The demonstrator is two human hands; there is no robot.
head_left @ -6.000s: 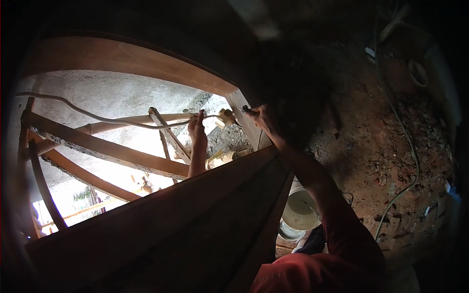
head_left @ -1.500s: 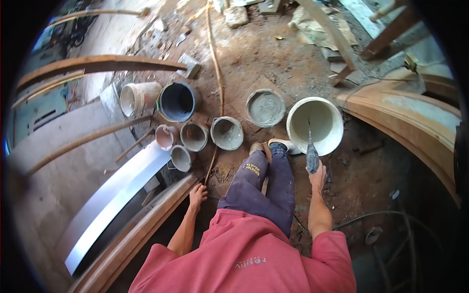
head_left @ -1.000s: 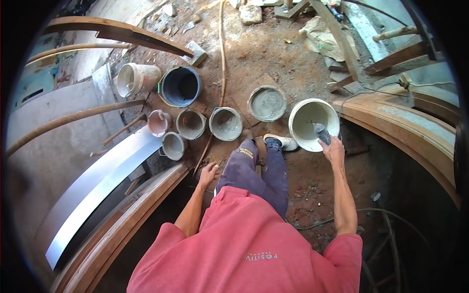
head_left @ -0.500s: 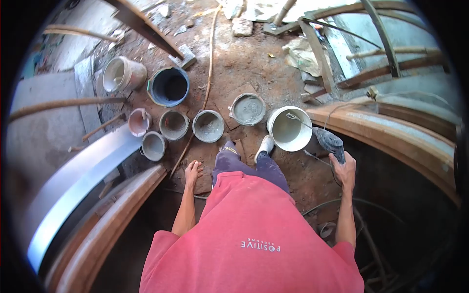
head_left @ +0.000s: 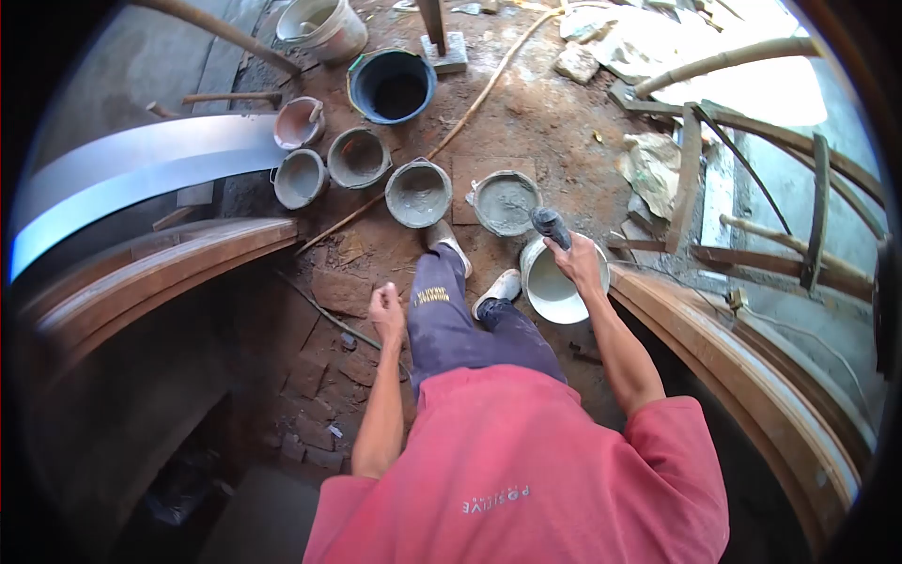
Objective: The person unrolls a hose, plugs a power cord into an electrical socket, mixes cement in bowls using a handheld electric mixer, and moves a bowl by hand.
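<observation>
My right hand [head_left: 582, 261] is wrapped round a dark, dusty power drill [head_left: 551, 227]. The drill is above the gap between a white bucket [head_left: 564, 309] and a bucket of wet grey mortar [head_left: 501, 200]. Its mixing rod appears to point into the mortar, though the tip cannot be made out. Beside my left leg, my left hand [head_left: 385, 313] hangs with its fingers curled in, and nothing shows in it. Just ahead of my left foot stands another bucket with grey mix [head_left: 417, 194].
Several more buckets stand at the left, among them a blue bucket [head_left: 392, 86]. A hose [head_left: 489, 89] crosses the dirt floor. Curved wooden beams [head_left: 178, 254] flank me on both sides. A wooden frame [head_left: 691, 179] stands at the right.
My right hand has swung the drill inward and forward, from right of the white bucket to the mortar bucket; its rod has left the white bucket. My left hand's fingers have curled in.
</observation>
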